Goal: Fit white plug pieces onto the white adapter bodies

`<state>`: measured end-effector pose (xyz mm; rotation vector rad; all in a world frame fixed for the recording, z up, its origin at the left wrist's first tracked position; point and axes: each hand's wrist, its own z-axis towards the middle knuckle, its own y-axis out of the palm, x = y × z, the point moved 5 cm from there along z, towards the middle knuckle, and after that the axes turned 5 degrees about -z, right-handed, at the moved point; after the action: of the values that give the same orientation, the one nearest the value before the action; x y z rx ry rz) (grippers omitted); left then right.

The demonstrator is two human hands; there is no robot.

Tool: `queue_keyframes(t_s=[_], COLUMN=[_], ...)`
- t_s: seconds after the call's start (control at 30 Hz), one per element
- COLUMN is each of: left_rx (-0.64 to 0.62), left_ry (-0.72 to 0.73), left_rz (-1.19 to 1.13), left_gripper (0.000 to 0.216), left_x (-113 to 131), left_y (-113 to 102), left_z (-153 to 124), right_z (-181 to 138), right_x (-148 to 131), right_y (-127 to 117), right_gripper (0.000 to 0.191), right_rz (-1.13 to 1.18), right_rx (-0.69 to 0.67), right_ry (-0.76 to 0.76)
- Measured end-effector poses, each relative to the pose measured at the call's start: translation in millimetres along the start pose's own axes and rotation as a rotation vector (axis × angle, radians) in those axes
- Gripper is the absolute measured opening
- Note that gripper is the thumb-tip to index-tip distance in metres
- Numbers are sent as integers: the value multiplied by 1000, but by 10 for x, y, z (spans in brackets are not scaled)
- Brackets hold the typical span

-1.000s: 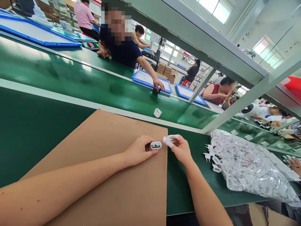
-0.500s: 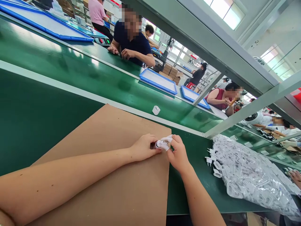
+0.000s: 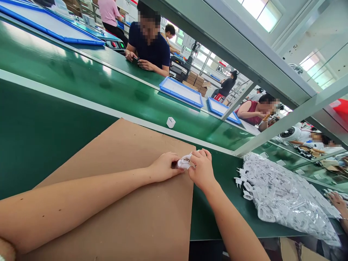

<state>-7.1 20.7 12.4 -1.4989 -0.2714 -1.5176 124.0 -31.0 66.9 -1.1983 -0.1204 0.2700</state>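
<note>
My left hand point(image 3: 164, 166) and my right hand point(image 3: 201, 169) meet at the far edge of a brown cardboard sheet point(image 3: 114, 203). Between them they grip a small white charger housing point(image 3: 183, 162). The left fingers pinch its left end. The right fingers, with white finger cots on the thumb and forefinger, press on its right end. Most of the part is hidden by the fingers. Both forearms rest low over the cardboard and the green bench.
A clear bag of white plug parts point(image 3: 282, 195) lies to the right, several spilled at its left edge. One white charger point(image 3: 170, 122) stands on the green conveyor belt point(image 3: 108, 90). Blue trays point(image 3: 181, 91) and seated workers are beyond. A metal frame point(image 3: 272, 134) slants overhead.
My hands were apart, the left holding the open housing and the right a white piece; they have come together and press the pieces into one. The charger on the belt has drifted left.
</note>
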Motion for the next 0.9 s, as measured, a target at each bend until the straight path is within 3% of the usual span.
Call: queue_keyframes(t_s=[0.2, 0.37, 0.43, 0.5, 0.6, 0.67, 0.77, 0.9], left_rx=[31, -102, -88, -8, 106, 150, 172, 132], left_ry=[-20, -142, -196, -240, -307, -332, -331, -273], left_rz=[31, 36, 117, 279, 482, 553, 638, 669], left_gripper=[28, 25, 28, 35, 43, 45, 44, 42], left_x=[62, 88, 66, 37, -29, -84, -149, -188], left_y=[3, 31, -49, -193, -433, -578, -742, -852], left_z=[-13, 89, 277, 556, 1007, 1237, 1416, 1499], right_z=[-115, -249, -317, -438, -704, -836, -911, -889], right_x=[37, 227, 497, 881, 1462, 1723, 1906, 1896], right_y=[169, 154, 38, -83, -142, -116, -75, -50], right_gripper=[23, 38, 54, 69, 78, 70, 48, 33], right_rz=[218, 379, 261, 77, -99, -117, -117, -89], right_rx=[69, 158, 232, 272, 171, 108, 124, 173], right_ry=[217, 399, 526, 763, 1207, 1358, 1351, 1218])
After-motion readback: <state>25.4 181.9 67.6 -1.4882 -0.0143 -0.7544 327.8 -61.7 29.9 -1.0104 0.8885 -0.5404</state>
